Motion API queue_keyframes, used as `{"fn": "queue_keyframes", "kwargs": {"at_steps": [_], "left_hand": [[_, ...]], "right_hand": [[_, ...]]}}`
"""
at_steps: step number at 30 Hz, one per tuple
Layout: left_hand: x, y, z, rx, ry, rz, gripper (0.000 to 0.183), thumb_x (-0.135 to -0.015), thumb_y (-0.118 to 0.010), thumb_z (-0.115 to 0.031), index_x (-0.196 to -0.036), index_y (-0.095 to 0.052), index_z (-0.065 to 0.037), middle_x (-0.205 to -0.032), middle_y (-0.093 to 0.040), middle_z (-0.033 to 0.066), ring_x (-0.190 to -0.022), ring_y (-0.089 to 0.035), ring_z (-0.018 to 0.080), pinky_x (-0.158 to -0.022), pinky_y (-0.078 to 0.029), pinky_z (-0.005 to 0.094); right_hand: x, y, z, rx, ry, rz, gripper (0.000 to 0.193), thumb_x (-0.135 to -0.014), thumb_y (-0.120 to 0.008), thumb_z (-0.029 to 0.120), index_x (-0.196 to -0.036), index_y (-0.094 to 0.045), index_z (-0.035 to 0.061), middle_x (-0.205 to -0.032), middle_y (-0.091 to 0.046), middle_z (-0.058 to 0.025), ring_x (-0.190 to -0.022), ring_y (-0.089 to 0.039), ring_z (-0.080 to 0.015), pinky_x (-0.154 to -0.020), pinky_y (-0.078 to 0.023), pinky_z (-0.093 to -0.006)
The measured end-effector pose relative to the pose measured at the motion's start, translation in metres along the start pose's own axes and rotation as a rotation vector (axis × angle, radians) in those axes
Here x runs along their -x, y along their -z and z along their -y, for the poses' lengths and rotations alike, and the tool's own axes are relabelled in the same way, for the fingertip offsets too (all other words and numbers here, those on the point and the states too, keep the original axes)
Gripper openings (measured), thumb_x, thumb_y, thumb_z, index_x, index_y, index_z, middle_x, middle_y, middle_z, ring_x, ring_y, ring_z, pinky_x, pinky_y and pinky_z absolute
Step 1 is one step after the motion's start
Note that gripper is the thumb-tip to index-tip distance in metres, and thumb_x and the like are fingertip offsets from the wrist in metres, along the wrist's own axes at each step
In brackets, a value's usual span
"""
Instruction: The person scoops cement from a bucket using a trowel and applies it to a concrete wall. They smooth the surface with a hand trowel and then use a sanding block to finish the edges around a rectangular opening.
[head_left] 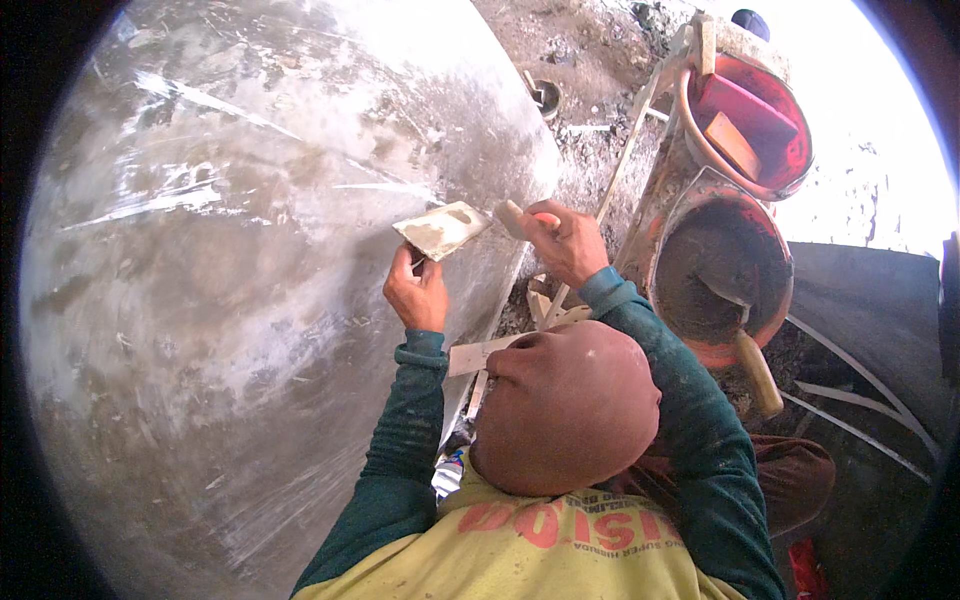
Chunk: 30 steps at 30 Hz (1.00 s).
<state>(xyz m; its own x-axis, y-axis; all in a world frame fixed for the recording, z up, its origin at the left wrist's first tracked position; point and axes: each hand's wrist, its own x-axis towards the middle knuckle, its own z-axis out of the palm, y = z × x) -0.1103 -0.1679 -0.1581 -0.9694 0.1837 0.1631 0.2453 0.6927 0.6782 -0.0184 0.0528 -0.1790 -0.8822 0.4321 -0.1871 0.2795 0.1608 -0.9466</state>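
The person's left hand [418,300] has its fingers gripping the near edge and underside of a cream, flat, four-sided board [430,236], which is held tilted in front of the broad, smooth grey surface [200,330] patched with white streaks; a smear of wet grey-brown paste [462,213] lies toward the board's right corner. The right hand [575,247] has its fingers closed around the orange handle [547,219] of a small hand tool, and its pale flat blade [512,220] points at that corner, very near it; whether the two touch cannot be told. Both forearms are in teal long sleeves [395,430], under a yellow shirt [480,560] with red print, and a reddish-brown cloth head covering [570,400] shows below the hands. To the right, an orange-red round bucket [715,355] holds dark grey mortar [690,260], in which a trowel rests with its thick tan handle [760,375] sticking out over the rim. Just beyond it, a second round bucket with a red inside [740,72] contains a pinkish-red flat piece [750,110] and an orange-brown rectangular block [733,145]. A small dark round container [547,98] sits on the rough brown ground [590,40] farther off.
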Motion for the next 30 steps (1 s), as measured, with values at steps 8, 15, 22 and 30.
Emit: {"fn": "queue_keyframes", "kwargs": {"at_steps": [8,15,22,30], "left_hand": [[0.001,-0.017,0.007,-0.126,0.029,-0.087,0.026,-0.085,-0.077,-0.01,-0.107,-0.071,0.002,-0.096,-0.078,0.0166,-0.087,-0.075,0.0295,-0.079,-0.055,0.0407],[0.006,-0.015,0.02,-0.179,0.104,-0.115,0.03,-0.085,-0.082,-0.02,-0.103,-0.073,0.001,-0.092,-0.077,0.0159,-0.082,-0.074,0.0284,-0.076,-0.055,0.0412],[0.01,-0.02,0.026,-0.165,0.079,-0.088,0.027,-0.084,-0.082,-0.016,-0.101,-0.072,0.002,-0.092,-0.076,0.0162,-0.082,-0.074,0.0299,-0.076,-0.056,0.0403],[0.016,-0.005,0.045,-0.119,-0.099,0.165,0.027,-0.083,-0.076,-0.003,-0.109,-0.07,0.001,-0.094,-0.075,0.0178,-0.086,-0.075,0.0347,-0.078,-0.058,0.0411]], "right_hand": [[0.022,-0.022,-0.022,-0.273,0.153,0.04,0.021,-0.099,-0.07,0.022,-0.113,-0.073,0.007,-0.089,-0.073,-0.0133,-0.078,-0.073,-0.0229,-0.069,-0.056,-0.0373],[0.029,-0.036,-0.043,-0.347,0.038,-0.136,0.024,-0.101,-0.068,0.028,-0.109,-0.074,0.0065,-0.081,-0.073,-0.0138,-0.076,-0.073,-0.0175,-0.069,-0.056,-0.0338],[0.035,-0.045,-0.042,-0.372,-0.098,-0.039,0.021,-0.099,-0.071,0.023,-0.112,-0.074,0.0061,-0.081,-0.073,-0.011,-0.074,-0.07,-0.0158,-0.068,-0.055,-0.0343],[0.029,-0.019,-0.039,-0.226,0.446,0.015,0.021,-0.098,-0.072,0.02,-0.114,-0.073,0.0065,-0.094,-0.074,-0.0135,-0.084,-0.074,-0.0241,-0.076,-0.057,-0.0382]]}}
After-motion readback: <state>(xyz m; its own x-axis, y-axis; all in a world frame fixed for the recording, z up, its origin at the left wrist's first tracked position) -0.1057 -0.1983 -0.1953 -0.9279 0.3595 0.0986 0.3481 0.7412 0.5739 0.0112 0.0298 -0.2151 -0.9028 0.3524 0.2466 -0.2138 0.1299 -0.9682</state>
